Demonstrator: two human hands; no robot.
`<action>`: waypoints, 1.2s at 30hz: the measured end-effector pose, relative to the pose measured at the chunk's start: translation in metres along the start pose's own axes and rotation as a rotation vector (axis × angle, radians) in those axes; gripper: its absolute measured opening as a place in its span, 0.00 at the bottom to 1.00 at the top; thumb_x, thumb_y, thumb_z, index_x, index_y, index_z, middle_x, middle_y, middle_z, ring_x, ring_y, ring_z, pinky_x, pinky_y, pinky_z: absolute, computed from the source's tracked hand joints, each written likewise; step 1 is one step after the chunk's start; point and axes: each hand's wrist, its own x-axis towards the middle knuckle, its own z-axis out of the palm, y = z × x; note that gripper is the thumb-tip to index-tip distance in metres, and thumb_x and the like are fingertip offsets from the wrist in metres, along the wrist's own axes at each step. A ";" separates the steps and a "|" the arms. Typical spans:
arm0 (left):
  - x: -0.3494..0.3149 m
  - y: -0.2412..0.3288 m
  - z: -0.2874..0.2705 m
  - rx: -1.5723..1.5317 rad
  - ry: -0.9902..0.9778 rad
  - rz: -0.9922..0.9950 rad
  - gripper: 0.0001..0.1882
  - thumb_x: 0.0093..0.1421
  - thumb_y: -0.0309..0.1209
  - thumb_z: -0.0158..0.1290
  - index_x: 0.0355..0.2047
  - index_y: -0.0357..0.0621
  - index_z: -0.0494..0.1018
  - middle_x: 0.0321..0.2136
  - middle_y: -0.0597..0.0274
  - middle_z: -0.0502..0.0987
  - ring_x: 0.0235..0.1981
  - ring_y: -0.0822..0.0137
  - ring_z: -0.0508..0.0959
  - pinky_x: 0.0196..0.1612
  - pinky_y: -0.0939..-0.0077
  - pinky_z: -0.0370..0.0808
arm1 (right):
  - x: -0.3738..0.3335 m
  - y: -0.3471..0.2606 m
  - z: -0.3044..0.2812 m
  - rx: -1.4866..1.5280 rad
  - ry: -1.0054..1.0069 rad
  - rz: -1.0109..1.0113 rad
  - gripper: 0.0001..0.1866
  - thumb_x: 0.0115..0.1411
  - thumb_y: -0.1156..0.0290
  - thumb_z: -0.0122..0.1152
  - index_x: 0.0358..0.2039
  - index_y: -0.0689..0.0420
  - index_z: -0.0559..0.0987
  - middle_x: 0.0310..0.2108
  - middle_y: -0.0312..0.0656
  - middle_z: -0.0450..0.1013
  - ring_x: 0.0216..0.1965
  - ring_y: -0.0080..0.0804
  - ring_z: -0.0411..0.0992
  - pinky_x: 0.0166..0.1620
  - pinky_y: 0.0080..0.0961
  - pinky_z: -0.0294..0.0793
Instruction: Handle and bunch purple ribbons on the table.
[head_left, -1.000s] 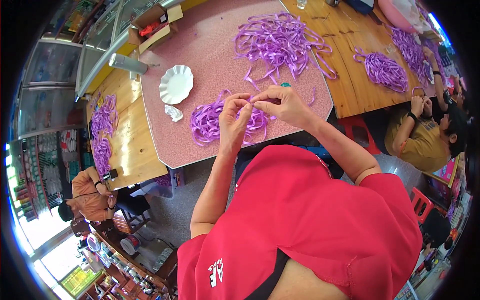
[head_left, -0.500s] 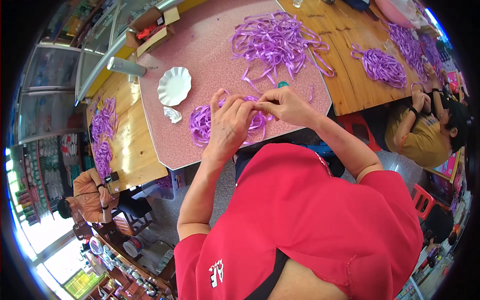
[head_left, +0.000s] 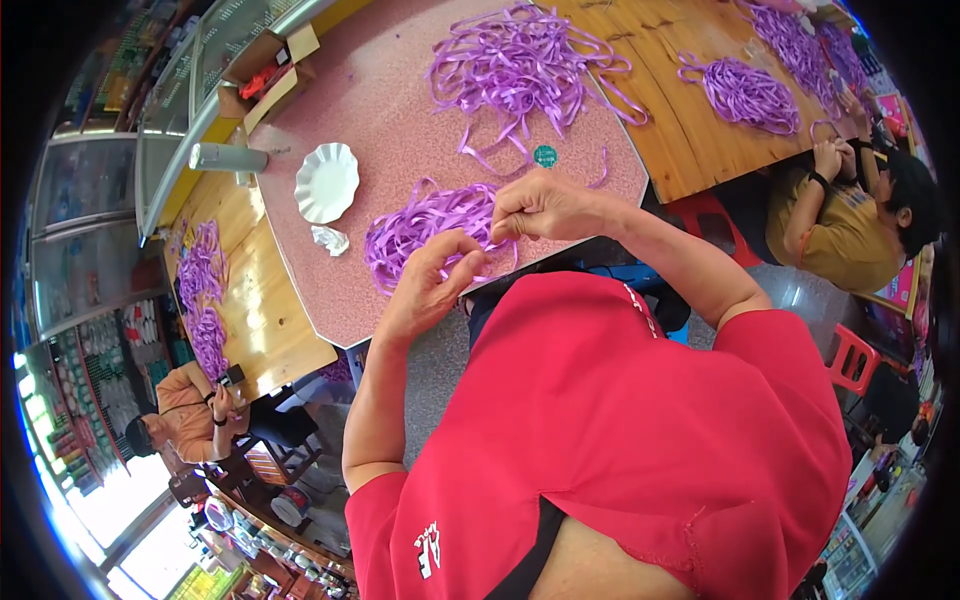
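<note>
A loose heap of purple ribbon [head_left: 412, 228] lies near the front edge of the pink speckled table [head_left: 400, 110], directly beyond my hands. My right hand [head_left: 548, 207] is closed in a pinch at the heap's right side, a bit of purple ribbon at its fingertips. Lower and to the left, my left hand [head_left: 432, 283] is held over the heap's near edge, its thumb and forefinger curved with a gap between them. A larger tangle of purple ribbon [head_left: 515, 70] spreads at the far side, with a loose strand trailing toward my right hand.
On the left stand a white fluted plate [head_left: 327, 183], a crumpled white tissue [head_left: 330, 240], a grey cylinder [head_left: 228, 158] and an open cardboard box [head_left: 280, 82]. A round green sticker [head_left: 545, 156] is on the tabletop. People sit at wooden side tables with more ribbon.
My hands, together at the fingertips before, are now apart. The left has dropped lower and opened; the right has turned into a tighter pinch. More of the near heap shows.
</note>
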 end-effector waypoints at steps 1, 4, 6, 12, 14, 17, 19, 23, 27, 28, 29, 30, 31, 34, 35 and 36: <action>-0.001 -0.002 0.000 -0.151 -0.079 -0.086 0.07 0.65 0.31 0.50 0.34 0.39 0.72 0.30 0.62 0.75 0.35 0.68 0.74 0.47 0.70 0.69 | -0.001 0.002 0.001 0.030 -0.026 0.049 0.07 0.59 0.72 0.63 0.31 0.63 0.81 0.25 0.40 0.77 0.29 0.22 0.73 0.33 0.25 0.71; -0.003 -0.007 0.002 -0.460 -0.175 -0.186 0.12 0.69 0.34 0.45 0.35 0.37 0.71 0.31 0.62 0.76 0.37 0.69 0.74 0.45 0.72 0.70 | -0.004 0.001 0.004 0.104 -0.044 0.116 0.08 0.61 0.72 0.62 0.30 0.63 0.80 0.24 0.36 0.73 0.26 0.21 0.71 0.29 0.22 0.69; -0.003 -0.009 0.007 -0.618 -0.190 -0.199 0.13 0.70 0.35 0.43 0.35 0.37 0.70 0.31 0.60 0.76 0.38 0.68 0.75 0.46 0.71 0.70 | -0.004 0.005 0.006 0.175 -0.041 0.159 0.08 0.61 0.71 0.61 0.31 0.63 0.80 0.24 0.35 0.73 0.26 0.20 0.70 0.29 0.21 0.69; -0.004 -0.033 0.006 -0.717 -0.042 -0.134 0.17 0.71 0.38 0.40 0.31 0.40 0.69 0.27 0.60 0.76 0.39 0.64 0.79 0.50 0.69 0.70 | -0.006 0.017 -0.007 0.343 -0.147 0.287 0.10 0.61 0.68 0.62 0.36 0.62 0.81 0.27 0.32 0.75 0.29 0.18 0.70 0.33 0.19 0.70; -0.005 -0.043 -0.003 -0.655 0.051 -0.113 0.18 0.71 0.39 0.39 0.29 0.41 0.70 0.25 0.61 0.77 0.37 0.63 0.80 0.51 0.68 0.69 | -0.011 0.032 -0.017 0.336 -0.155 0.328 0.11 0.60 0.67 0.63 0.36 0.62 0.81 0.28 0.32 0.76 0.31 0.18 0.70 0.36 0.20 0.71; -0.012 -0.052 -0.013 -0.685 0.180 -0.148 0.15 0.70 0.38 0.44 0.29 0.42 0.71 0.25 0.61 0.77 0.36 0.65 0.80 0.51 0.68 0.69 | -0.022 0.063 -0.028 0.306 -0.120 0.383 0.11 0.59 0.67 0.65 0.38 0.61 0.82 0.28 0.32 0.75 0.31 0.16 0.70 0.34 0.17 0.70; -0.017 -0.063 -0.020 -0.662 0.275 -0.181 0.12 0.69 0.37 0.48 0.32 0.42 0.72 0.26 0.62 0.77 0.37 0.65 0.80 0.50 0.67 0.71 | -0.028 0.083 -0.035 0.245 -0.140 0.435 0.11 0.58 0.68 0.66 0.39 0.61 0.82 0.29 0.32 0.76 0.31 0.16 0.70 0.34 0.18 0.71; -0.026 -0.074 -0.029 -0.707 0.398 -0.223 0.11 0.69 0.36 0.47 0.33 0.42 0.72 0.26 0.62 0.76 0.38 0.62 0.81 0.46 0.71 0.73 | -0.042 0.110 -0.040 0.144 -0.085 0.445 0.11 0.59 0.68 0.65 0.38 0.61 0.82 0.29 0.33 0.76 0.31 0.16 0.72 0.35 0.19 0.71; -0.040 -0.103 -0.035 -0.580 0.443 -0.287 0.12 0.69 0.37 0.47 0.35 0.40 0.72 0.27 0.63 0.77 0.36 0.63 0.81 0.46 0.74 0.72 | -0.046 0.096 -0.037 0.394 0.029 0.541 0.13 0.61 0.66 0.63 0.39 0.62 0.81 0.28 0.34 0.77 0.26 0.16 0.73 0.30 0.15 0.71; -0.040 -0.108 -0.036 -0.296 0.463 -0.394 0.13 0.68 0.37 0.48 0.40 0.38 0.72 0.32 0.59 0.78 0.40 0.62 0.80 0.49 0.72 0.71 | -0.045 0.091 -0.036 0.442 0.069 0.582 0.14 0.62 0.64 0.62 0.40 0.63 0.80 0.28 0.35 0.77 0.25 0.16 0.73 0.28 0.14 0.71; -0.040 -0.112 -0.037 -0.010 0.476 -0.495 0.16 0.67 0.38 0.49 0.44 0.36 0.72 0.37 0.55 0.79 0.43 0.60 0.79 0.52 0.70 0.70 | -0.042 0.086 -0.035 0.440 0.065 0.581 0.14 0.62 0.64 0.62 0.40 0.63 0.80 0.28 0.35 0.77 0.25 0.16 0.73 0.28 0.14 0.71; -0.040 -0.116 -0.032 -0.009 0.481 -0.495 0.16 0.67 0.38 0.49 0.44 0.36 0.72 0.37 0.55 0.79 0.43 0.60 0.79 0.52 0.70 0.70 | -0.039 0.082 -0.033 0.456 0.088 0.566 0.15 0.63 0.64 0.61 0.42 0.63 0.79 0.27 0.35 0.77 0.23 0.15 0.73 0.27 0.13 0.70; -0.031 -0.110 -0.018 0.273 0.540 -0.320 0.19 0.66 0.38 0.50 0.49 0.35 0.70 0.43 0.51 0.77 0.48 0.58 0.76 0.55 0.69 0.68 | -0.037 0.078 -0.032 0.470 0.118 0.555 0.16 0.63 0.64 0.60 0.44 0.63 0.78 0.27 0.36 0.77 0.22 0.15 0.73 0.25 0.11 0.70; -0.002 -0.069 0.014 0.317 0.399 -0.062 0.26 0.64 0.38 0.53 0.58 0.37 0.66 0.56 0.45 0.69 0.60 0.54 0.66 0.63 0.64 0.60 | -0.029 0.056 -0.022 0.530 0.126 0.445 0.22 0.65 0.64 0.59 0.56 0.61 0.72 0.25 0.37 0.78 0.20 0.15 0.72 0.24 0.11 0.69; 0.008 -0.048 0.024 0.275 0.371 0.003 0.25 0.63 0.38 0.54 0.57 0.38 0.67 0.55 0.46 0.70 0.58 0.53 0.68 0.62 0.62 0.61 | -0.026 0.043 -0.018 0.528 0.123 0.443 0.22 0.65 0.64 0.59 0.56 0.61 0.72 0.25 0.37 0.78 0.20 0.15 0.72 0.24 0.11 0.69; 0.016 -0.034 0.032 0.232 0.344 0.069 0.25 0.62 0.37 0.55 0.56 0.39 0.68 0.54 0.47 0.71 0.56 0.51 0.70 0.60 0.60 0.63 | -0.022 0.029 -0.016 0.528 0.110 0.395 0.26 0.65 0.63 0.58 0.61 0.58 0.66 0.25 0.37 0.77 0.19 0.15 0.72 0.22 0.11 0.68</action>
